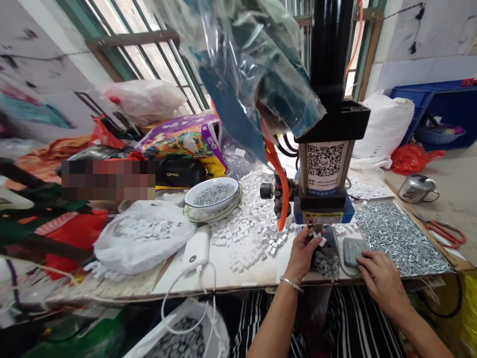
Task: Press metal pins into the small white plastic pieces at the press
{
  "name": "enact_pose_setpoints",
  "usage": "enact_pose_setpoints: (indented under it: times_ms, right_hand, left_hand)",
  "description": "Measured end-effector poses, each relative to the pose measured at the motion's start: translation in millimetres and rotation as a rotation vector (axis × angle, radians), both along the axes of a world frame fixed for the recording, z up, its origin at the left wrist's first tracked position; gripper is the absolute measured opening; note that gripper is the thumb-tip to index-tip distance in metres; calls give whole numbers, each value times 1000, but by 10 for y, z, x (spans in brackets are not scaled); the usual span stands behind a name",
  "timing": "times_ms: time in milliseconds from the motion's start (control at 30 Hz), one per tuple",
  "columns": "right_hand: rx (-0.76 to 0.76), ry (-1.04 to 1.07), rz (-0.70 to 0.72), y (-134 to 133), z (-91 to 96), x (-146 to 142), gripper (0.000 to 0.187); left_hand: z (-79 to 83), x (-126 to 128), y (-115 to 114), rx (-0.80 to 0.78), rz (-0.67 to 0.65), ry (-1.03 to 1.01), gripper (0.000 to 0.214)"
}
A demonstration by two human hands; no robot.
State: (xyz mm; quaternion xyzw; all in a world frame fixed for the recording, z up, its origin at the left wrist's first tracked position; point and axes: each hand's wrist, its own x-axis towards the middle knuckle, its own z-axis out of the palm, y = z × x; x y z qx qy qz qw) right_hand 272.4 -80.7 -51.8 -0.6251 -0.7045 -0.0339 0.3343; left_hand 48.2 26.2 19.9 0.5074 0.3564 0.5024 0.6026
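Left hand [302,254] pinches a small white block [319,241] between thumb and fingers, just under the head of a pneumatic bench press [325,169]. A loose cluster of short screws [326,263] lies just below that hand, on a dark plate at the press's foot. Right hand [383,281] is open, its fingers lightly curled and resting on a grey rounded pad [354,251], gripping nothing. Just beside it sits a shallow metal tray [434,268] heaped with screws. Left of the press, a broad heap of white blocks [242,223] covers the workbench [223,276], with a white bowl of screws [211,195] behind it and a plastic bag of blocks [141,237] further left. Orange-handled scissors [445,233] lie beyond the tray, near a steel mug [417,189].
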Motion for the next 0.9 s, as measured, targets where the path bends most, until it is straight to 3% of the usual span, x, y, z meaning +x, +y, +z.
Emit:
enact_pose_setpoints:
  times_ms: [167, 333, 433, 567, 767, 900]
  right_hand:
    - [68, 111, 12, 55, 27, 378, 25]
    - [30, -44, -237, 113, -166, 778, 36]
    - [-41, -139, -316, 144, -268, 815, 35]
    - [-63, -114, -311, 156, -248, 766, 27]
    - [-73, -82, -298, 159, -198, 797, 24]
    - [-72, -58, -272, 180, -214, 825, 23]
  left_hand:
    - [38, -46, 12, -38, 29, -36, 30]
    - [91, -38, 109, 7, 114, 356, 20]
    - [93, 16, 186, -8, 136, 410, 19]
    - [91, 29, 176, -12, 116, 368, 25]
    - [64, -150, -265, 111, 340, 320, 18]
    - [30, -124, -652, 229, 153, 490, 11]
